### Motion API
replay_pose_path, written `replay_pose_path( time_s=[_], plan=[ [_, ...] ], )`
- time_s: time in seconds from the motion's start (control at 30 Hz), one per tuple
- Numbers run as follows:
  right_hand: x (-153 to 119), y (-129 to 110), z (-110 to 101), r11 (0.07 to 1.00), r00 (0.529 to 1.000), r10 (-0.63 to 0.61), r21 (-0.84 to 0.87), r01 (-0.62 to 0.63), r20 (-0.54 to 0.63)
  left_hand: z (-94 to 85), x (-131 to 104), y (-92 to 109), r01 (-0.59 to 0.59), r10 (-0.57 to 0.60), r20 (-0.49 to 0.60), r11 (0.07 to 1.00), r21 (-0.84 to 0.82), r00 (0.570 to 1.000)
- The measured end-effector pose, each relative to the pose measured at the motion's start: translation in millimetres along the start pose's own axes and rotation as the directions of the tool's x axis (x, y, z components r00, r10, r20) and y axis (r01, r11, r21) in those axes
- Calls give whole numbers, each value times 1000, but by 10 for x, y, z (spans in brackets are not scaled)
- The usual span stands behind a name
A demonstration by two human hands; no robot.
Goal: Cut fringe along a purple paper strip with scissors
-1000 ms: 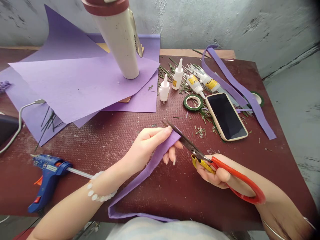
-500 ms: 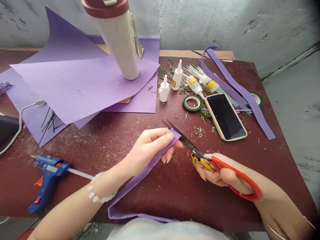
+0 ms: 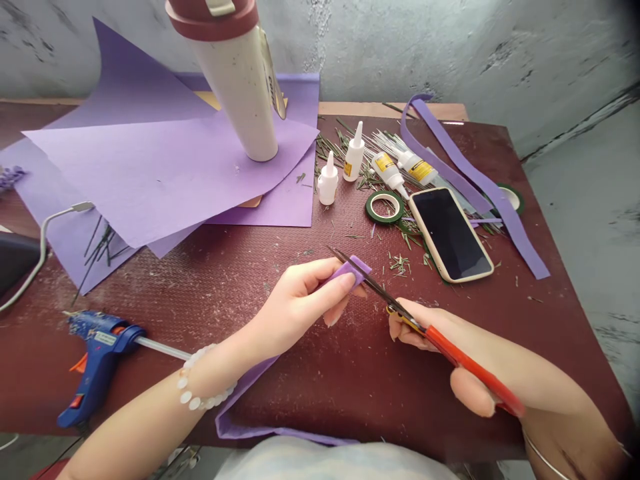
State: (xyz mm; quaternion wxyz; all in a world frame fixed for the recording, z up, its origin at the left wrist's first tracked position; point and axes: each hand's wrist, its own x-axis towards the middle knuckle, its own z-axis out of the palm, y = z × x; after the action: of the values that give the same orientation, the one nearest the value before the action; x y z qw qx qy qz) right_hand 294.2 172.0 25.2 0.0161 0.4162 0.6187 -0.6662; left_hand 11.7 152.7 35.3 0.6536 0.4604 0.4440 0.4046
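Between the thumb and fingers of my left hand (image 3: pixel 313 293) is a folded purple paper strip (image 3: pixel 243 385), whose tail runs down to the table's front edge. My right hand (image 3: pixel 450 347) is closed round the handles of red-handled scissors (image 3: pixel 465 367). The scissor blades lie across the strip's end, just beyond my left thumb. Something yellow, partly hidden, shows under the scissors at my right fingers.
A blue glue gun (image 3: pixel 95 360) lies at the left. Behind are purple sheets (image 3: pixel 165 173) under a white tumbler (image 3: pixel 240 87). Small glue bottles (image 3: pixel 328 180), green tape (image 3: pixel 384 207), a phone (image 3: pixel 451 235) and purple strips (image 3: pixel 515 220) lie at the right.
The strip's end has been turned and now shows a fold above my left thumb. My right hand has tilted the scissors, and the blades now cross the strip.
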Motion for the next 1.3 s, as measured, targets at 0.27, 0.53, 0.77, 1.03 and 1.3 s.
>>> replay_pose_path(
  time_s=[0.27, 0.53, 0.77, 1.03, 1.3],
  plan=[
    [46, -219, 164, 933, 965, -30, -354, -67, -259, -2, 11, -43, 8, -9, -76, 1000, -23, 997],
    [141, -167, 167, 837, 902, -190, -544, -57, -388, 4, 28, -80, -10, 17, -91, 997, 71, 996],
    [142, -144, 175, 838, 906, -215, -546, -21, -364, -7, 13, -79, -11, 14, -60, 998, 63, 998],
    [143, -229, 188, 881, 912, -167, -472, -32, -374, -29, 25, -112, -44, 45, -23, 998, 35, 999],
    [117, -292, 130, 964, 977, -25, -265, -33, -213, -17, 12, -60, -96, 98, -45, 994, 50, 994]
  ],
)
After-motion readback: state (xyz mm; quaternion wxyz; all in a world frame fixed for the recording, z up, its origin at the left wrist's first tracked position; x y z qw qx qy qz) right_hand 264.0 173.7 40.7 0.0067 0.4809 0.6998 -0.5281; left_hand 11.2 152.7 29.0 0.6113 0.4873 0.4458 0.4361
